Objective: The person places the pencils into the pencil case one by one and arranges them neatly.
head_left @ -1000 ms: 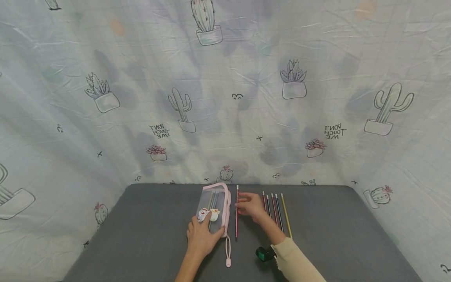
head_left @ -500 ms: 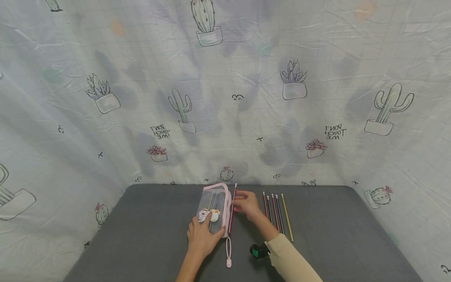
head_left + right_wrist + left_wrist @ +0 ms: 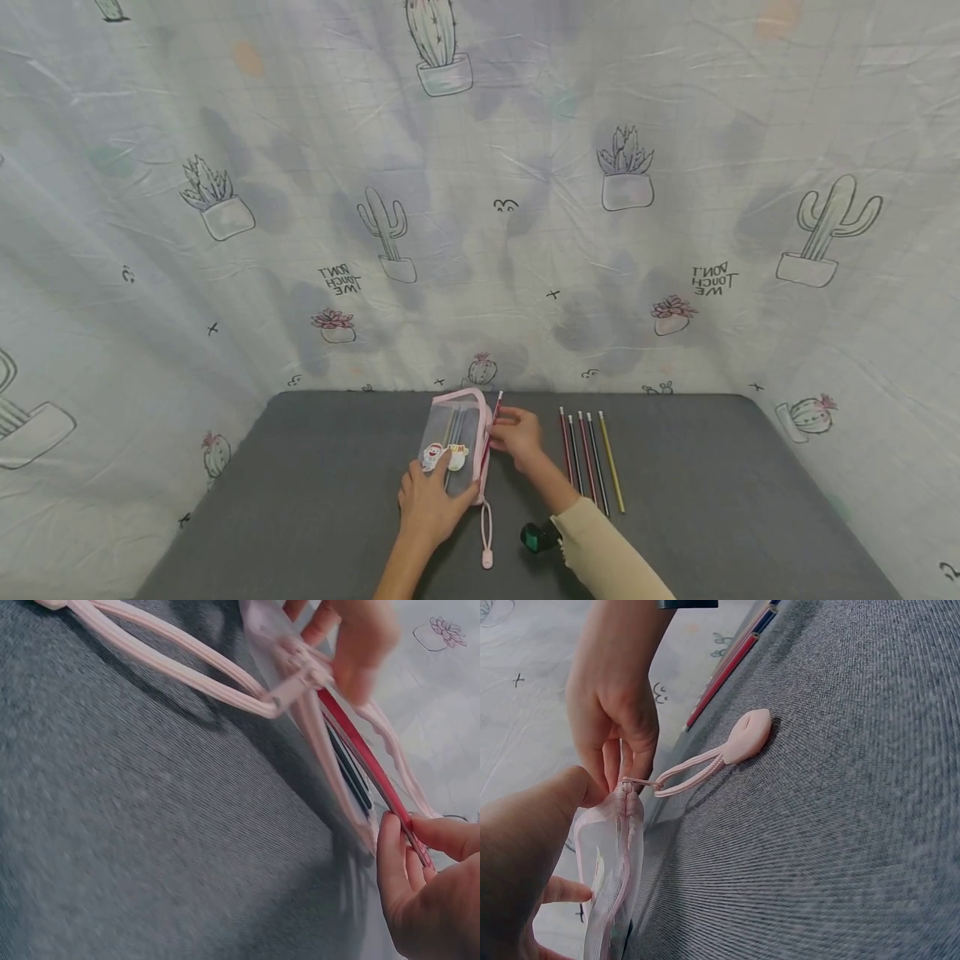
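Observation:
A clear pencil case (image 3: pixel 471 393) with pink trim and a cartoon sticker lies on the grey table, its long zipped side gaping. My left hand (image 3: pixel 432 504) grips the near end, thumb by the zip and fingers across the clear front. Several pencils (image 3: pixel 454 427) show through that front. My right hand (image 3: pixel 519 435) pinches a red pencil (image 3: pixel 360 742) between thumb and fingers near its white-tipped end. The other end of this pencil lies inside the opening, beside dark pencils (image 3: pixel 349 769) in the right wrist view. A pink zip-pull loop (image 3: pixel 748 736) trails from the near end.
Right of the case, several pencils (image 3: pixel 592 454) in red, black and yellow lie side by side, partly behind the right forearm. A black device (image 3: pixel 538 537) with a green patch sits at the right sleeve. A cactus-print curtain (image 3: pixel 525 250) hangs behind the grey table (image 3: pixel 712 500).
My right hand has carried the red pencil left from the table beside the case, and its lower end has slipped into the zipped opening. The left hand has stayed in place.

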Tool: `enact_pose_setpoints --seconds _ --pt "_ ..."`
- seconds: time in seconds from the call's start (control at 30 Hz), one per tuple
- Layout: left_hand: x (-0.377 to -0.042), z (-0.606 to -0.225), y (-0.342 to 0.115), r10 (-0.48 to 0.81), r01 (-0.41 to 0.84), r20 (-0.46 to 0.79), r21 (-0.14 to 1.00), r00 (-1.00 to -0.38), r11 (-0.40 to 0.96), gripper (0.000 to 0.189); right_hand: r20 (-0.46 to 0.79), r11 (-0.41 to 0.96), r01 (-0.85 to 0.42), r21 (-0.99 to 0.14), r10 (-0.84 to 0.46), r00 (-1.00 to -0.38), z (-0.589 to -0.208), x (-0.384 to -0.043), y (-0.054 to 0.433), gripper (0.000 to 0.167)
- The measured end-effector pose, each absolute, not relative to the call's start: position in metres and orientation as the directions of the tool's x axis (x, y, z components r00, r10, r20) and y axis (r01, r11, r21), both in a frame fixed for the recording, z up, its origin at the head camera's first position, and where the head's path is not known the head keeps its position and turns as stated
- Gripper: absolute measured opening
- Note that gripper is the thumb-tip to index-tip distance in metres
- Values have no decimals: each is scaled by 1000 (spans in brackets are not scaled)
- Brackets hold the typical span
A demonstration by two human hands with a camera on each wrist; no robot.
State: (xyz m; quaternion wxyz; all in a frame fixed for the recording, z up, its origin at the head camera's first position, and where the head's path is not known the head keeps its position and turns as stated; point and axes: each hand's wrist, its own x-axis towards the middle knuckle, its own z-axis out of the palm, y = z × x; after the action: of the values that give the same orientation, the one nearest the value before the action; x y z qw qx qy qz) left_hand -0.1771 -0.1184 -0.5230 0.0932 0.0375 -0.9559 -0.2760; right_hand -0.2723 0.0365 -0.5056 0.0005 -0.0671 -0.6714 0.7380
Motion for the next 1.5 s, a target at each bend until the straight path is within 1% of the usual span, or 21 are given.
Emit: enact_pose_setpoints --seconds 0.43,0.73,1.07,1.23,1.37,1.5 --pt "-175 -519 -119 -120 -9 168 546 -978 838 77 -93 -84 83 -993 123 -988 -516 -269 20 48" --pt "-175 -517 -118 -120 -17 150 552 -981 833 77 -72 -38 67 -997 142 -987 -520 -270 12 44" --pt "-176 -518 -119 -127 -27 143 553 -981 833 77 -71 -42 67 -997 89 -994 -519 -268 21 36" --pt "-176 -518 -118 -131 -24 153 557 -980 830 77 -70 -74 67 -995 45 -997 -518 -266 32 37" --pt "-175 -518 -118 -134 -18 167 559 -977 829 77 -65 -70 63 -996 32 -997 -519 -266 40 37" --pt "-175 -518 -118 -136 -13 181 554 -974 832 77 -32 -82 31 -996 12 -999 -517 -262 48 37"
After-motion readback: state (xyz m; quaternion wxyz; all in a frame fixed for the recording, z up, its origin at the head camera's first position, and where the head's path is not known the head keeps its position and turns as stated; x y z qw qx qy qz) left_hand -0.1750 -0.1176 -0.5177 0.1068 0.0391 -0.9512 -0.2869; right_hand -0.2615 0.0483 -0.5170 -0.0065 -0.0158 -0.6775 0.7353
